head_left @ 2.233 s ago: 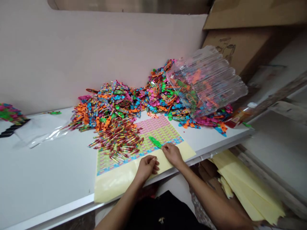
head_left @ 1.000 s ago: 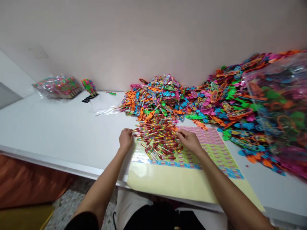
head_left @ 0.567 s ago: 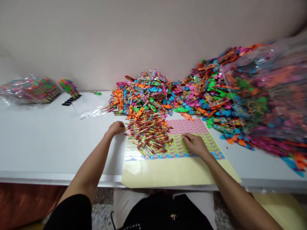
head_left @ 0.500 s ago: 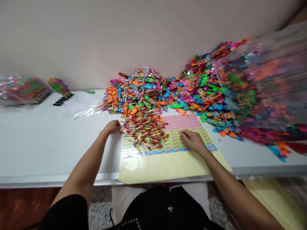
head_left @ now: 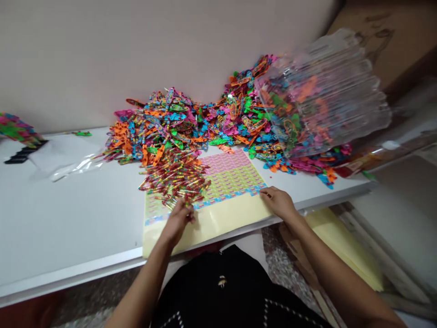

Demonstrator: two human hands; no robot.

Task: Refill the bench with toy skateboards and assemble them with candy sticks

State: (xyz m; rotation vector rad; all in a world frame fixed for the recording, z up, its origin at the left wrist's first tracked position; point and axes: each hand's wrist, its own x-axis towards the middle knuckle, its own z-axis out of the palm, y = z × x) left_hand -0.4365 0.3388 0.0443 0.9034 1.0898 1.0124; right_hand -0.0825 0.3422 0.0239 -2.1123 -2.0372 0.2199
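Observation:
My left hand [head_left: 178, 222] is closed at the near edge of a pile of small dark red, pen-like sticks [head_left: 175, 175] with yellow and green bands and shiny tips. A bit of yellow-green shows at its fingertips, apparently the end of one such stick. The pile lies on the left part of a sticker sheet [head_left: 221, 214] with pink, yellow-green and blue printed rows and a wide pale yellow margin. My right hand [head_left: 279, 201] is pinched at the sheet's right edge, beside the blue row. Whatever is between those fingertips is too small to make out.
Behind the sheet spreads a heap of colourful plastic pieces [head_left: 239, 114]. A clear plastic bag [head_left: 327, 91] leans over its right side. Black-based colourful pieces [head_left: 20, 136] and a clear wrapper [head_left: 64, 157] lie left. A cardboard box [head_left: 403, 41] stands behind right; yellow sheets [head_left: 344, 250] lie below the table.
My left hand has moved from the pile's left side to its near edge. My right hand has shifted towards the sheet's right edge. The view has swung to the right.

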